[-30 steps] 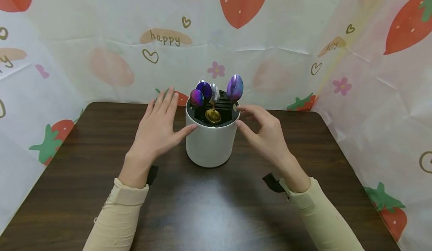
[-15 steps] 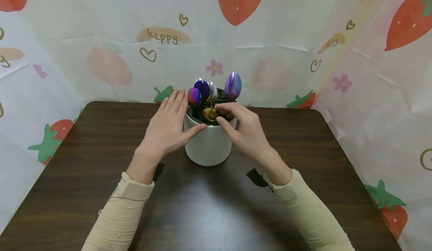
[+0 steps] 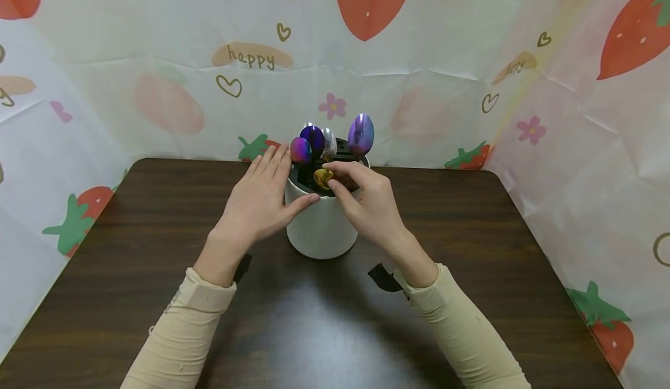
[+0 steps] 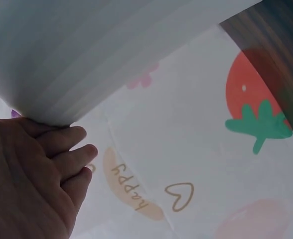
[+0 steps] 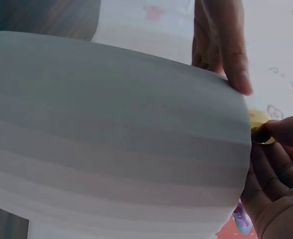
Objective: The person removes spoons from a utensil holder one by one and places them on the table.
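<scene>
Gold spoon (image 3: 322, 178) stands in the near part of the white holder (image 3: 321, 229), pinched by the right hand's grip (image 3: 370, 200); its smooth bowl could slip, or a slanted pull tip the holder, since the left hand (image 3: 259, 200) lies straight-fingered, unclasped.

The left hand (image 3: 259, 194) rests along the left side of the white pot (image 3: 320, 232), fingers straight, thumb spread across its front rim. The right hand (image 3: 369, 200) reaches over the pot's right rim, thumb and forefinger pinching. Both sleeved forearms (image 3: 180, 331) slant inward toward the pot from its near side.
</scene>
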A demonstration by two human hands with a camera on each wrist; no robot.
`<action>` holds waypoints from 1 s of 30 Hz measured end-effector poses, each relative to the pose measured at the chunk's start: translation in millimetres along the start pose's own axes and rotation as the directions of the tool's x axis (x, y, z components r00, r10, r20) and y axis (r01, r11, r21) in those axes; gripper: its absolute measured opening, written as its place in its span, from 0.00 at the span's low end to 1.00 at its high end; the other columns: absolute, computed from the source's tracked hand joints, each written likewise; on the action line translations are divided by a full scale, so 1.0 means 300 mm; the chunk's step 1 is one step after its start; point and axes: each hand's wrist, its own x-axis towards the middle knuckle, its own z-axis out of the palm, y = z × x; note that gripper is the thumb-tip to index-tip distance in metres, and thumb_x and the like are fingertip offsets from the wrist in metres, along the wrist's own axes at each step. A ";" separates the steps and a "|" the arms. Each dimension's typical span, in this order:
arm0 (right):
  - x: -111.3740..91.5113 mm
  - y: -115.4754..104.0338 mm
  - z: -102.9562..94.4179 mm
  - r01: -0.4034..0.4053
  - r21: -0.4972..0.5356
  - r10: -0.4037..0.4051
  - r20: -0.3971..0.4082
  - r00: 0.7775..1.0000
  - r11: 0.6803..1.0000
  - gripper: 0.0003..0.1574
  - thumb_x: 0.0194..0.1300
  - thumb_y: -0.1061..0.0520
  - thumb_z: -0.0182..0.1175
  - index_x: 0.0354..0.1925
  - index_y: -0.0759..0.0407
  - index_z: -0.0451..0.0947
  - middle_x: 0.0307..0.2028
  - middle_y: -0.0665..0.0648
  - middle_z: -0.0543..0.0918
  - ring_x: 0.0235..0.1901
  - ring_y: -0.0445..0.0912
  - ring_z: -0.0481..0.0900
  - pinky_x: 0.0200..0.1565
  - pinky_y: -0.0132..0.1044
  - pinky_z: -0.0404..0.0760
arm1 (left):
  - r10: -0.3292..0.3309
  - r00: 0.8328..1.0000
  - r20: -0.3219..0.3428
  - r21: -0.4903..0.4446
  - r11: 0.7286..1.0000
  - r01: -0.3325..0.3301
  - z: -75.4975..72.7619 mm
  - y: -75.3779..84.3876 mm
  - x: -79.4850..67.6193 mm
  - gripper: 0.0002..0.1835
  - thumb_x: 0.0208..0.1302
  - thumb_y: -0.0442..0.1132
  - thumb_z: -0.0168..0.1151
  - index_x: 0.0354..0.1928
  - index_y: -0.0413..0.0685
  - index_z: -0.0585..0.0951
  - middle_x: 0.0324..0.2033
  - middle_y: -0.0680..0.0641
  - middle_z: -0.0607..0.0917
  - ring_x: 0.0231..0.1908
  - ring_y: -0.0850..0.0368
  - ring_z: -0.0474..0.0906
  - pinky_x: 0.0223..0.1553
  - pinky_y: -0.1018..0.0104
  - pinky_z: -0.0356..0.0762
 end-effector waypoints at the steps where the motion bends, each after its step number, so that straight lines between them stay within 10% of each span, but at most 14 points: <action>1: 0.000 -0.001 0.001 -0.005 0.007 0.005 -0.002 1.000 1.000 0.16 0.70 0.68 0.66 0.55 0.66 0.84 0.46 0.60 0.88 0.40 0.47 0.86 0.41 0.38 0.87 | 0.000 1.000 0.003 0.000 1.000 0.000 -0.001 -0.001 0.000 0.57 0.71 0.76 0.46 0.83 0.40 0.45 0.83 0.40 0.48 0.82 0.42 0.42 0.81 0.47 0.40; 30: 0.037 -0.055 -0.042 0.000 0.195 0.029 -0.145 0.989 0.981 0.15 0.69 0.71 0.65 0.53 0.70 0.84 0.45 0.63 0.88 0.38 0.49 0.85 0.39 0.31 0.85 | 0.006 1.000 0.004 0.016 1.000 -0.006 -0.003 -0.002 0.000 0.57 0.71 0.75 0.48 0.83 0.38 0.48 0.82 0.40 0.48 0.81 0.41 0.43 0.81 0.48 0.41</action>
